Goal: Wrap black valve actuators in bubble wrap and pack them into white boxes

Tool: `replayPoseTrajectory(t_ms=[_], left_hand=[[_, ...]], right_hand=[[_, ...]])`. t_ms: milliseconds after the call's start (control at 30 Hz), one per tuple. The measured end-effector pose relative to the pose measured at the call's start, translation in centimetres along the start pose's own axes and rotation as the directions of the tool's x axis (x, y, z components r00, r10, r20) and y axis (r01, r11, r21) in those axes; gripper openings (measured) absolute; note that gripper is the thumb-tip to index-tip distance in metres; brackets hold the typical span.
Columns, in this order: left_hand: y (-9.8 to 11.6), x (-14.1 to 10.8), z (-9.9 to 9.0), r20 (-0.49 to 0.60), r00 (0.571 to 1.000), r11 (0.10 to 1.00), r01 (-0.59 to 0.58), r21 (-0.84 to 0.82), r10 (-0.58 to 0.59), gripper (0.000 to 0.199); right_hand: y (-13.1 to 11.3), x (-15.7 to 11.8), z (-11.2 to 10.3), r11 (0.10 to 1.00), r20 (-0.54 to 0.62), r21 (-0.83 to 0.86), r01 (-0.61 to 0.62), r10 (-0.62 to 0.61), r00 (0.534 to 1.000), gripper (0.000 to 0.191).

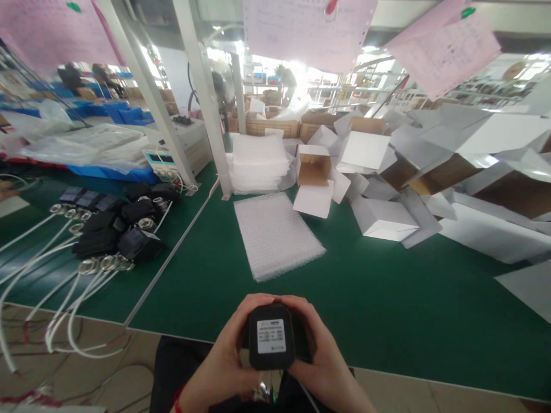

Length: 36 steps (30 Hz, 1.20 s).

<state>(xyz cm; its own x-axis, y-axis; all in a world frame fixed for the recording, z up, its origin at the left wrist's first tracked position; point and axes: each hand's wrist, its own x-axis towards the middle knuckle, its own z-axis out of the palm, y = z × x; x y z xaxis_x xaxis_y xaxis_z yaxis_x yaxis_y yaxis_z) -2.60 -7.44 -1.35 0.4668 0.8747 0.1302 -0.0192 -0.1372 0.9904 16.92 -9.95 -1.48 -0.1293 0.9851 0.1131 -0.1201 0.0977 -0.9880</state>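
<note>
Green matting covers the workbench (387,310) that fills most of the frame, with a bright, cluttered workshop of shelves and blue bins behind it and pink printed sheets (310,28) hanging along the top edge. White metal posts (202,97) slant up from the bench in the upper left.

At the right, a heap of flat and half-folded cartons (451,155) spreads across the mat, white outside and brown cardboard inside; one small open box (313,165) stands upright at upper centre. Beside it sits a stack of white foam sheets (258,163), and in front of that a single bubble-wrap bag (275,234) lies flat, dimpled and translucent, near the middle of the frame.

At the left, matte black power adapters (124,226) lie bunched together, their white cables (51,275) trailing toward the lower left with shiny metal connectors (103,264) at the ends.

At bottom centre, over the near edge of the bench, I hold one black adapter block (271,343), a rounded, boxy plastic shape. Its white label faces up at me, and its long axis runs roughly top to bottom in the frame. My left hand (224,358) and right hand (321,358) are both closed around its sides, fingers curled over the far end.
</note>
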Motion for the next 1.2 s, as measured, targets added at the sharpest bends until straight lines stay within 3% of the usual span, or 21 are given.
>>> replayPoseTrajectory(t_ms=[167,467,700,900,1067,1200], left_hand=[[0.2,-0.2,-0.1,0.001,0.996,0.995,0.087,-0.054,-0.087,0.104],[0.4,-0.3,0.2,-0.049,0.996,0.997,0.069,-0.033,-0.071,0.094],[0.1,-0.8,0.2,-0.109,0.979,0.980,0.158,-0.117,-0.171,0.090],[1.1,-1.0,1.6,-0.053,0.995,0.978,0.072,-0.195,-0.084,0.093],[2.3,-1.2,2.1,-0.013,0.994,0.993,0.112,-0.035,-0.112,0.074],[2.6,-1.2,2.2,-0.043,0.994,0.992,0.102,0.068,-0.100,0.057]], right_hand=[[-0.1,0.1,0.1,1.000,-0.025,0.021,-0.019,0.019,1.000,0.074],[0.2,-0.3,-0.1,0.999,-0.013,0.009,-0.038,0.038,0.999,0.071],[1.2,-0.8,0.6,0.959,-0.133,0.256,-0.122,0.160,0.978,0.083],[2.9,-1.7,3.5,0.793,-0.206,0.592,-0.144,0.321,0.924,0.064],[2.4,-1.2,3.7,0.691,-0.047,0.677,-0.254,0.386,0.921,0.068],[2.2,-1.4,2.9,0.492,0.118,0.801,-0.340,0.428,0.896,0.046]])
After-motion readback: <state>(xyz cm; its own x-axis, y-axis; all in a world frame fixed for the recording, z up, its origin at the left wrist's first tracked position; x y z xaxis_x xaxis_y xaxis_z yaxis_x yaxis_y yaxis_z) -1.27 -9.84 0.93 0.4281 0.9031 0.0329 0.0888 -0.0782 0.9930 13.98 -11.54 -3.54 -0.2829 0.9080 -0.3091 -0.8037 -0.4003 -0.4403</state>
